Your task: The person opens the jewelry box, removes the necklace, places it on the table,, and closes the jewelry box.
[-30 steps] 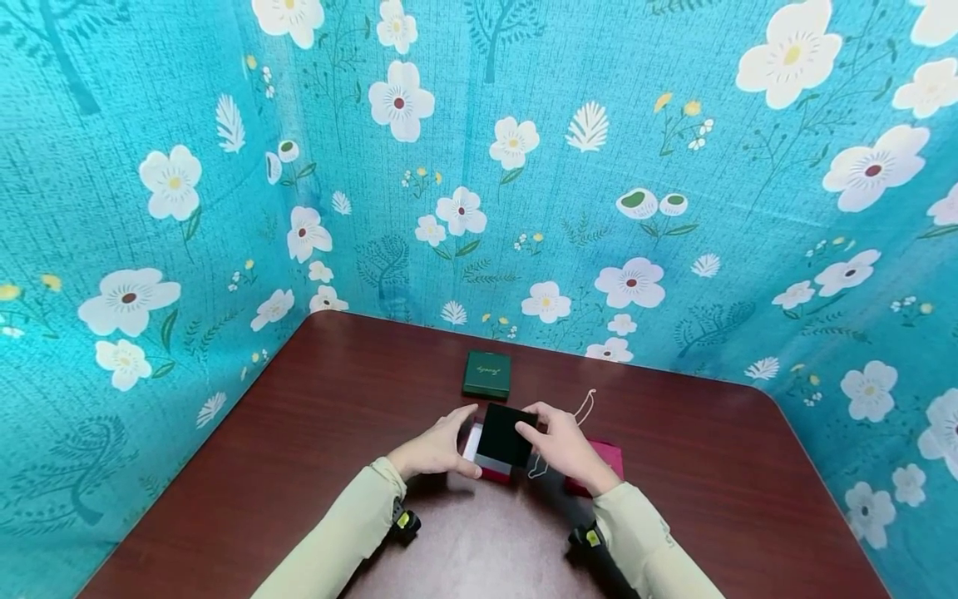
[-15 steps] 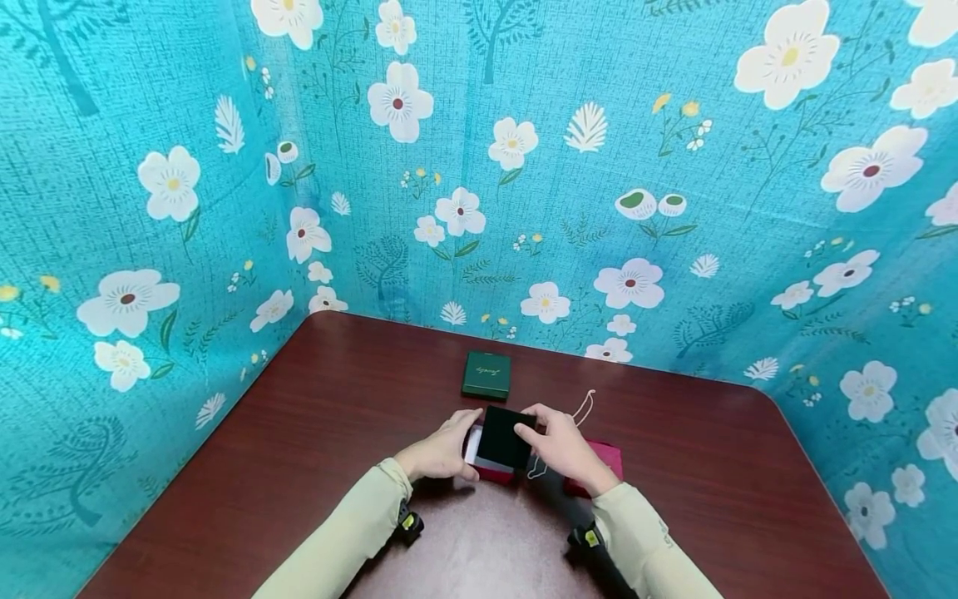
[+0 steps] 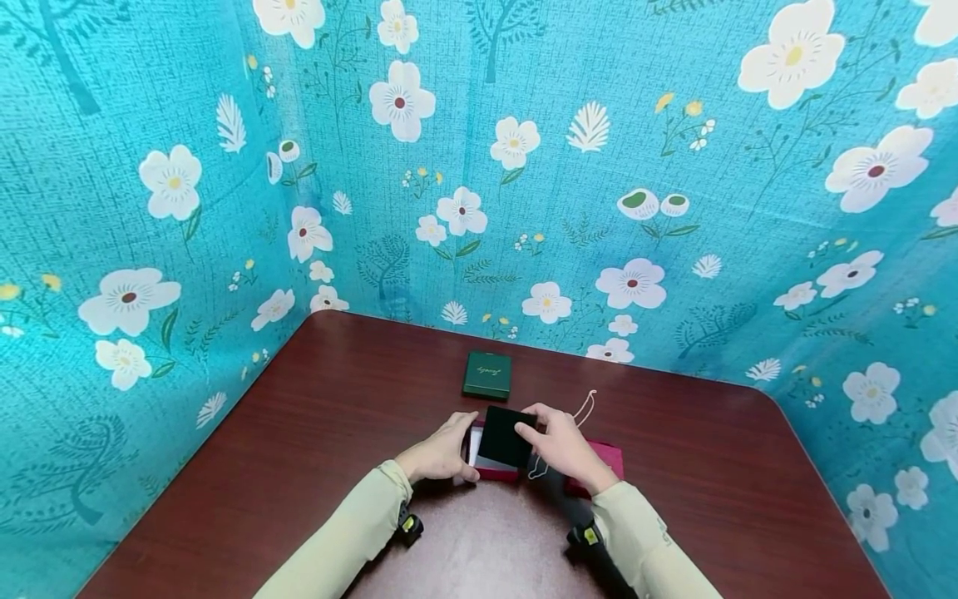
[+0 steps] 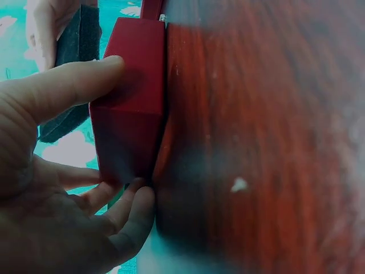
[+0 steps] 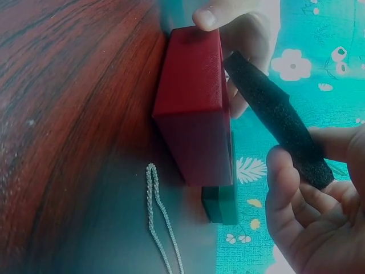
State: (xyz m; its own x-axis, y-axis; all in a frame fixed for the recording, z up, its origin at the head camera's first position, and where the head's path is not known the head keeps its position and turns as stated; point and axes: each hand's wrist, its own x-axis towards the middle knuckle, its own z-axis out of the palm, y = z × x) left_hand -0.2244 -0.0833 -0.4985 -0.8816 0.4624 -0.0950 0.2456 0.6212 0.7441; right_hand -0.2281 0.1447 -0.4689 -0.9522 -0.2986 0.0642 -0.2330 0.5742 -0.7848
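Observation:
My left hand (image 3: 440, 453) grips a small red box (image 5: 191, 77) by its left end, thumb on the near wall and fingers round the far side. The box is open at the top, with a white inside showing in the head view. My right hand (image 3: 561, 443) pinches a square black foam pad (image 5: 279, 123) by its right edge. The pad is tilted over the box, its left edge low at the opening and its right edge raised. A thin silvery chain (image 5: 153, 200) lies on the table beside the box, partly hidden under my right hand in the head view.
A dark green box (image 3: 487, 374) with gold lettering stands behind the red box. Under my right forearm lies a flat red piece (image 3: 609, 459), partly covered. Blue flowered cloth (image 3: 419, 274) hangs along the back and sides of the brown table (image 3: 359, 374).
My left hand has moved slightly right, and the red box has turned a little, so its front wall now runs straighter. The foam pad stays in my right hand, almost unmoved.

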